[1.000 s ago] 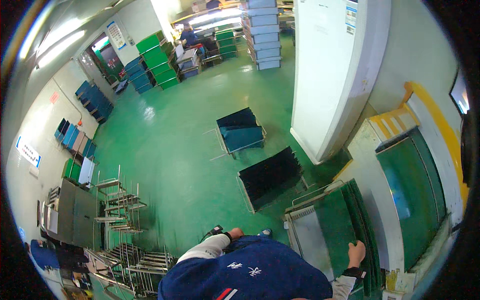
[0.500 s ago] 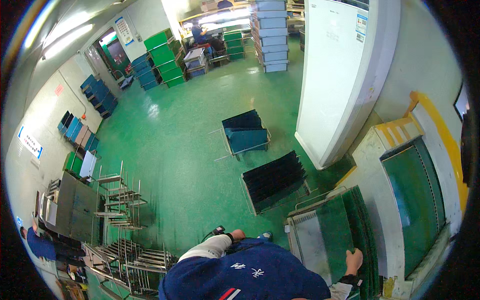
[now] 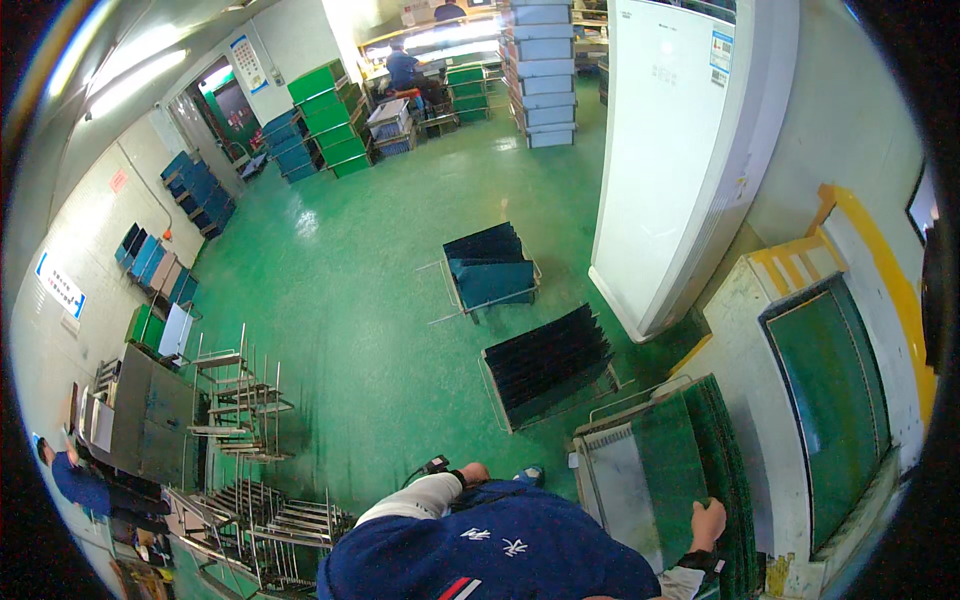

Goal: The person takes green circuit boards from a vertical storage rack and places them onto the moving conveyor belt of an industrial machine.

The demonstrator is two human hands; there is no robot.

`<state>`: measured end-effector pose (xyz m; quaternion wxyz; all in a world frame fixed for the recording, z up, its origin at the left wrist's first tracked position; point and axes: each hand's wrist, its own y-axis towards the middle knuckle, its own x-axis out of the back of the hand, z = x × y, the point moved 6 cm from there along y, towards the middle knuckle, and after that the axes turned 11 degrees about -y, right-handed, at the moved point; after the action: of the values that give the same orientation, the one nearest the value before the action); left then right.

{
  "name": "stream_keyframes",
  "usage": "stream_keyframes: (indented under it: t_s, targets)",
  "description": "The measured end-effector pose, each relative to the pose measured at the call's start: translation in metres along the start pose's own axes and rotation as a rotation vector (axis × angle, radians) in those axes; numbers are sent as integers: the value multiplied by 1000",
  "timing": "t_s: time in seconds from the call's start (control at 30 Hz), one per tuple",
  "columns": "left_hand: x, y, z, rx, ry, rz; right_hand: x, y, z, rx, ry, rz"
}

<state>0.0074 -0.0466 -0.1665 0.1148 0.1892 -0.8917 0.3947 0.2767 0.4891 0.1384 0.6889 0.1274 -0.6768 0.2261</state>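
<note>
My right hand (image 3: 709, 520) is closed on the edge of a green board (image 3: 672, 455), a thin flat panel standing in a wire rack (image 3: 590, 490) at the lower right. Several more green boards (image 3: 722, 440) stand close together on the rack's right side, beside that hand. A pale grey panel (image 3: 622, 480) fills its left side. Close in front of my body is my left hand (image 3: 476, 472), bent at the wrist, its fingers mostly hidden from view. Near its wrist a small black device (image 3: 434, 466) with a cord shows against the floor.
Two racks of dark boards (image 3: 550, 362) (image 3: 490, 265) stand on the green floor ahead. A white cabinet (image 3: 660, 150) and a machine with a green panel (image 3: 830, 400) flank the right. Metal frames (image 3: 245, 410) crowd the left, near another person (image 3: 80, 480). Stacked bins (image 3: 545, 80) stand far back.
My right hand stays on the green board. At the far bench the seated person has shifted posture, and the person at the left edge has moved a little.
</note>
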Motion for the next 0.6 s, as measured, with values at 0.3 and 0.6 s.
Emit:
stream_keyframes:
  t_s: [0.3,0.6]
  targets:
    - [-8,17,23,4,-118,-70,0,-1,-1,-17,-21,44]
    - [-1,-11,-34,-122,193,83,-4,4,-5,-7,-47,22]
